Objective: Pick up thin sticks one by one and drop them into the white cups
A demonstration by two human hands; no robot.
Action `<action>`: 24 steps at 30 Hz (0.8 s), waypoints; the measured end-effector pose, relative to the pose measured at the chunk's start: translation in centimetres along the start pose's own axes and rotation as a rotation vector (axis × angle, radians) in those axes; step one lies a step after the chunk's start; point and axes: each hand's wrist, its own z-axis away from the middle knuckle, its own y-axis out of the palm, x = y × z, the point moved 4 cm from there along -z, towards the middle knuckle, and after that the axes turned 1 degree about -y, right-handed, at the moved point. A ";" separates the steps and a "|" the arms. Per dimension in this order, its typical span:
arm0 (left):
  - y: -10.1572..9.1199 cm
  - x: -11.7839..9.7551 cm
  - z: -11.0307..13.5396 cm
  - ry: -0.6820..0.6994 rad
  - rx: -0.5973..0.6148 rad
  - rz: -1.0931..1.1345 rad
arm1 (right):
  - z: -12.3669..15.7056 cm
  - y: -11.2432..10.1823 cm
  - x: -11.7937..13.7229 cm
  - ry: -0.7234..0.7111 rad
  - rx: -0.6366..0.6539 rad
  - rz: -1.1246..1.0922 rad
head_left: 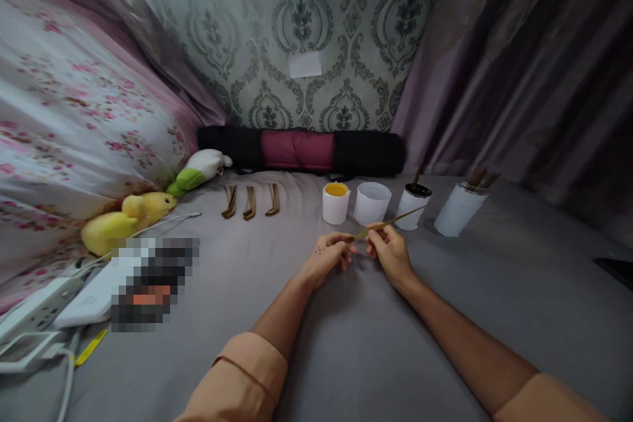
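Both hands meet over a grey bedsheet [346, 343]. My left hand [329, 256] is closed, its fingertips pinching the near end of a thin brown stick [390, 223]. My right hand [390, 252] is also closed on the same stick, a little further along. The stick points up and right toward a white cup with dark contents [413, 206]. Just beyond the hands stand a white cup of yellow paste [335, 203] and an empty-looking white cup [372, 202]. A fourth white cup [459, 208] holding brown sticks stands at the right.
Three bundles of bent brown sticks [250, 202] lie left of the cups. A black and maroon bolster [301, 150] lies along the wall. Yellow and green plush toys [133, 214] rest against a floral pillow [74, 119]. A power strip and cables [34, 316] sit at the left. Dark curtain [534, 66] hangs right.
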 end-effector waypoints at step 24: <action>0.8 0.8 -0.1 -0.101 0.266 0.086 | 0.0 0.0 0.6 -0.011 0.094 0.123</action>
